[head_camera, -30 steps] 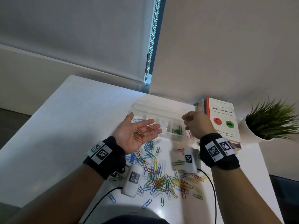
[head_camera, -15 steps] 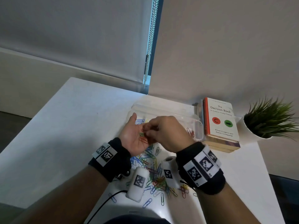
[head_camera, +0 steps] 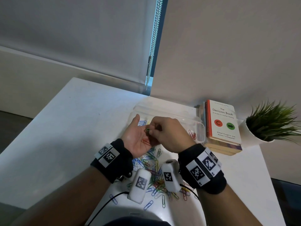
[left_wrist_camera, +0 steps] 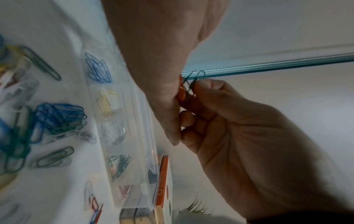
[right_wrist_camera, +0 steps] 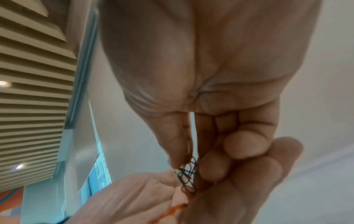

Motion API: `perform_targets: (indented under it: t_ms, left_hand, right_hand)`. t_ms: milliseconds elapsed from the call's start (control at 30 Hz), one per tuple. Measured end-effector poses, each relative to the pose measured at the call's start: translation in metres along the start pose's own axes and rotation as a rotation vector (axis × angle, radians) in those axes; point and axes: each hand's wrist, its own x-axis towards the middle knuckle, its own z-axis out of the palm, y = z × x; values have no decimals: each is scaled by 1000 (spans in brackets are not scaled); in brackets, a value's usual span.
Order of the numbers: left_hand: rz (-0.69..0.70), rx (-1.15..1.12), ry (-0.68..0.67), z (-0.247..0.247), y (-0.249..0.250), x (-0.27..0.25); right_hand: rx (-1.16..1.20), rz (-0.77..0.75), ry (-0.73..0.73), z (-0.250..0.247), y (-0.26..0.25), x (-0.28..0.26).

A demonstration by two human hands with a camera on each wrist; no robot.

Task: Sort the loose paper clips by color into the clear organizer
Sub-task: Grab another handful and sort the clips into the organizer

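Note:
My left hand [head_camera: 136, 137] lies palm up over the table, fingers straight, with red clips [head_camera: 145, 141] resting on its palm. My right hand [head_camera: 150, 131] reaches over that palm and pinches green clips [head_camera: 147, 130] between thumb and forefinger; the right wrist view shows the green clips [right_wrist_camera: 187, 172] in the pinch. Behind the hands stands the clear organizer [head_camera: 201, 128], its compartments holding blue, yellow, white, green and red clips in the left wrist view [left_wrist_camera: 124, 136]. The loose clips [head_camera: 154, 176] lie mixed in a pile below both wrists.
A stack of books [head_camera: 223, 126] sits right of the organizer, with a potted plant [head_camera: 270, 124] beyond it. A wall and a blind with a bead chain [head_camera: 151, 54] rise close behind. The white table [head_camera: 57, 136] stretches bare to the left.
My right hand came from the organizer's right end over to my left palm and took hold of green clips there. The left hand stayed palm up.

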Motion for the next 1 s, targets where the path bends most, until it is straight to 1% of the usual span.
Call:
perform_targets:
  t_ms: [100,267,400,467,533,667,800,867,933,1000]
  left_hand:
    - [-31,51,-41,-3,1,2]
    - [-37,10,-45,-8,2,7]
    - [-32,17,-49,-5,1,5]
    - [-28,22,-44,-5,2,5]
    - [-29,43,-30,-7,3,6]
    - [-25,56,-19,-7,3,7]
    - [-21,82,-15,-11,7,6]
    - [-10,73,-7,-13,8,6]
    - [-7,60,-5,-14,8,8]
    - [-9,59,3,-14,8,9]
  right_hand:
    - [144,23,-2,-3,4,2]
    - [491,110,26,-6,9,2]
    - [622,141,59,-5,13,3]
    - [748,158,49,-5,14,4]
    - [811,158,37,-6,15,4]
    - [792,157,62,-6,20,6]
    - [721,194,181,-20,32,7]
    - [571,230,265,-29,46,9]
    - [373,291,336,-36,63,12]
    - [193,350,353,-40,77,15]
